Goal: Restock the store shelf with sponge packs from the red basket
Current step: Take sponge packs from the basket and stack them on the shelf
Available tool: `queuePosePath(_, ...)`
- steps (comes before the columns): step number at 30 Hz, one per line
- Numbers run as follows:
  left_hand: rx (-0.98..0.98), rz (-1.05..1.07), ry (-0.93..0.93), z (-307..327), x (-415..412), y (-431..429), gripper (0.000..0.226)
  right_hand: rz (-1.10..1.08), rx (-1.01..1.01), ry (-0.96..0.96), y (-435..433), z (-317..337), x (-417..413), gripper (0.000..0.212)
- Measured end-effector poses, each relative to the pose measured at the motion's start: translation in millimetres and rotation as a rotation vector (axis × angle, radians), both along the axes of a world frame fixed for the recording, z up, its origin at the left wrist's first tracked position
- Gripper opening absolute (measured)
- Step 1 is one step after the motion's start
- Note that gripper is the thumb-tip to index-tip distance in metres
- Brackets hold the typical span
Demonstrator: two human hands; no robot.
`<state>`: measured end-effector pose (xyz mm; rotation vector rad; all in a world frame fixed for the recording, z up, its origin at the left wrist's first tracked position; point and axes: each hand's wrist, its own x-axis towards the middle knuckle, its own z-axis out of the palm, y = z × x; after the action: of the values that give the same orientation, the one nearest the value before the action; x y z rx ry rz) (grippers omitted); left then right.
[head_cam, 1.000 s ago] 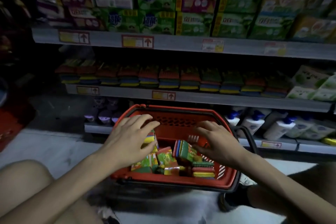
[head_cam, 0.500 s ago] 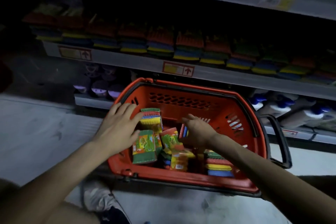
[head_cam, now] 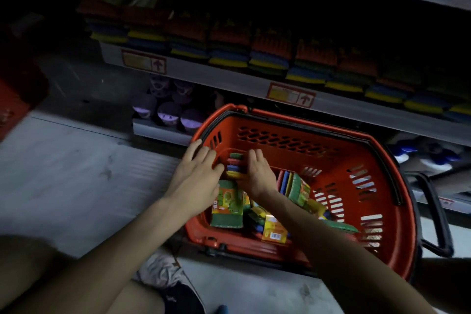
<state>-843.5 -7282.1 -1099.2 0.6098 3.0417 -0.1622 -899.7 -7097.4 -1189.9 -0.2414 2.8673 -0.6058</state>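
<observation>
Reaching into the red basket, both hands meet at its rear left corner, either side of one sponge pack that stands on edge there, its green, red, blue and yellow layers showing. The right hand grips this pack: its fingers lie along the pack's right side and the thumb curls in against the yellow layer. The left hand rests over the basket's rim, fingers spread and nearly straight, the thumb tip touching the pack's left side; it is closed around nothing. More sponge packs lie tumbled in the basket nearer the person, some flat with printed fronts up, a few leaning on edge near the middle. The basket sits on the pale floor, just in front of the store shelf, its black handle at its right side. A long row of stacked sponges fills the shelf above the basket, with price labels on its front edge. Lower down, purple containers stand left of the basket and blurred white bottles with blue caps show at its right. A shoe shows under the left forearm.
</observation>
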Motion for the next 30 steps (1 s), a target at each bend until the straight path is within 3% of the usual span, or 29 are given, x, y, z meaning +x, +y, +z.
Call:
queuePosePath(4, 0.146, 0.023, 0.058, -3, -2, -2, 0.038, -0.115, -0.195, 0.011, 23, 37, 0, 0.082)
queuePosePath(7, 0.401, 0.095, 0.072, 5, -5, -1, 0.043, -0.224, -0.491, -0.029, 36, 81, 5, 0.076)
queuePosePath(11, 0.826, 0.308, -0.017, 23, -9, 3, 0.041, -0.37, -0.959, -0.295, 47, 130, 20, 0.067)
queuePosePath(15, 1.258, 0.5, -0.267, 34, -12, 5, 0.041, -0.421, -1.223, -0.577, 47, 148, 25, 0.056)
queuePosePath(19, 1.583, 0.542, -0.41, 49, -16, -2, 0.045, -0.35, -1.338, -0.688, 31, 159, 24, 0.056)
queuePosePath(23, 1.701, 0.652, -0.396, 51, -17, -18, 0.076, -0.332, -1.299, -0.677, 13, 157, 20, 0.054)
queuePosePath(26, 1.759, 0.649, -0.367, 52, -13, -28, 0.094, -0.512, -1.316, -0.742, 9, 140, 13, 0.075)
queuePosePath(30, 1.353, 0.274, -0.096, 50, -2, -33, 0.075, -0.584, -1.254, -0.833, 5, 125, 9, 0.088)
